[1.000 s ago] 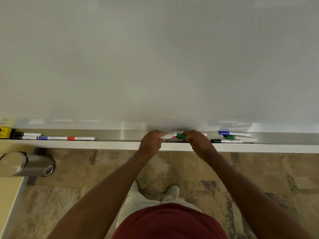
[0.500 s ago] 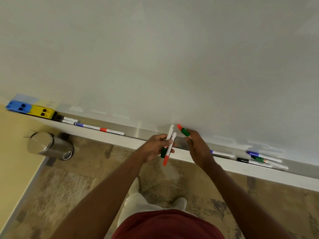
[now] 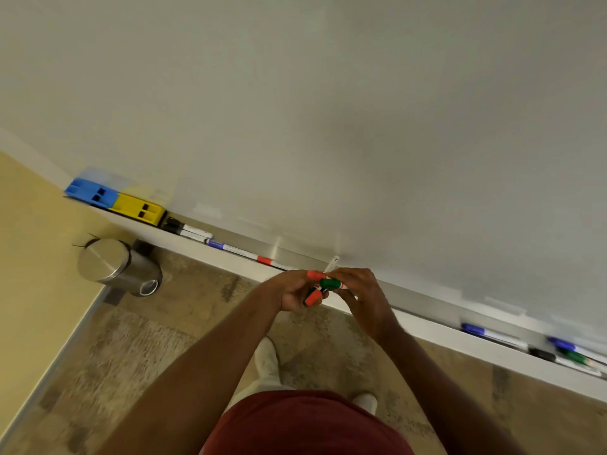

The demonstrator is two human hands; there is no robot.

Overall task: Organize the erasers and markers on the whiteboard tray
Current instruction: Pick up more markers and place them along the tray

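Nearest us, our left hand [image 3: 295,290] and right hand [image 3: 358,295] meet just in front of the tray [image 3: 203,249], both closed on a bundle of markers [image 3: 323,284]; we count at least three caps, two red and one green, with one white barrel end poking up. On the tray's right end lie about four markers [image 3: 558,351], blurred. Toward its left end lie four more [image 3: 226,247], then two erasers at the far left corner, one yellow [image 3: 138,208] and one blue [image 3: 90,191].
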